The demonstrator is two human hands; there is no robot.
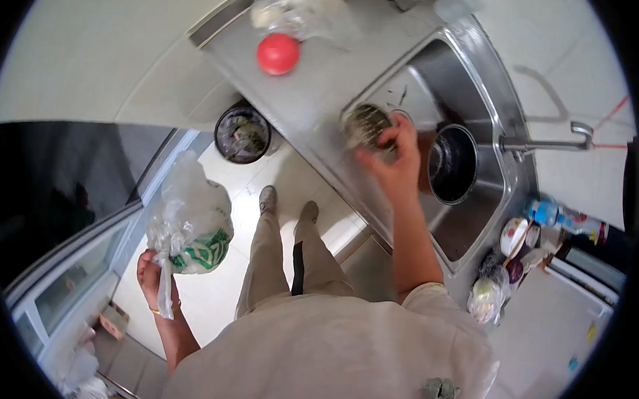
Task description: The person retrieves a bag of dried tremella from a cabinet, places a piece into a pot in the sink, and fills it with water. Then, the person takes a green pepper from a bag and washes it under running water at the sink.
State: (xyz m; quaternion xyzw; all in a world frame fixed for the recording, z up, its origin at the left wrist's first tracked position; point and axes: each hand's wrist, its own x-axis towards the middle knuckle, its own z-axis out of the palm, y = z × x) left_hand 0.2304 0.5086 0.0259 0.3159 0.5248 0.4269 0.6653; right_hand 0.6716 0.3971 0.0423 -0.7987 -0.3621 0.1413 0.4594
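My left hand (150,279) is closed around the gathered neck of a translucent plastic bag (204,231) with green print, which hangs bulging over the floor. Over the near edge of the sink (466,245), my right hand (398,156) grips a round, brownish-green object (366,126) with pale streaks, like a mesh strainer. Motion blurs it, so its exact kind is unclear. Just right of that hand, a dark round pot (453,164) sits in the sink basin.
A dark bin (243,133) with waste inside stands on the floor by the counter (316,87). On the counter are a red round object (278,54) and a clear plastic bag (301,12). The faucet (546,145) reaches over the sink's right side. Bagged produce (486,295) lies at the right.
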